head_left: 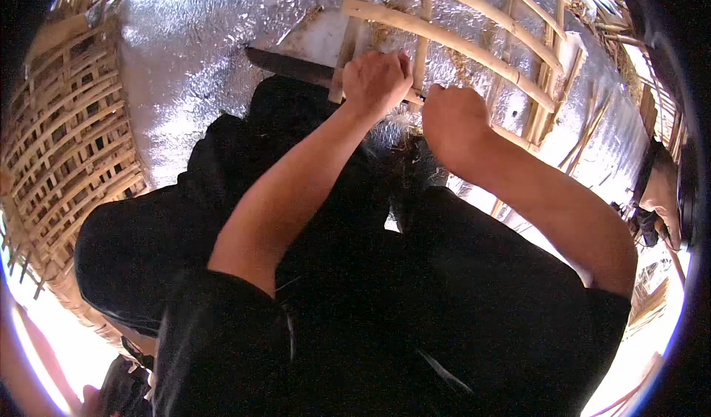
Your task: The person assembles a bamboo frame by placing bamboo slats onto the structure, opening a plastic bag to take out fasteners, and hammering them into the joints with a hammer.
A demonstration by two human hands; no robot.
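A bamboo frame (452, 44), made of pale poles with crosspieces, lies before my lap on a silvery foil sheet. My left hand (375, 84) is closed over its near crosspiece, beside the left upright, fingers curled under and partly hidden. Just to the right, my right hand (453, 121) makes a fist at the same near bar, its knuckles turned away from me. A short piece of the bar and something small and dark show between the hands. Whatever the right fingers grip is hidden. Left of the frame lies a long dark flat blade-like piece (289, 66), close to my knee.
The shiny foil sheet (167, 54) spreads across the ground ahead. A woven bamboo panel (70, 132) stands at the left. At the right edge another person's hand (661, 195) is near a dark object. Loose bamboo strips (589, 132) lie to the right.
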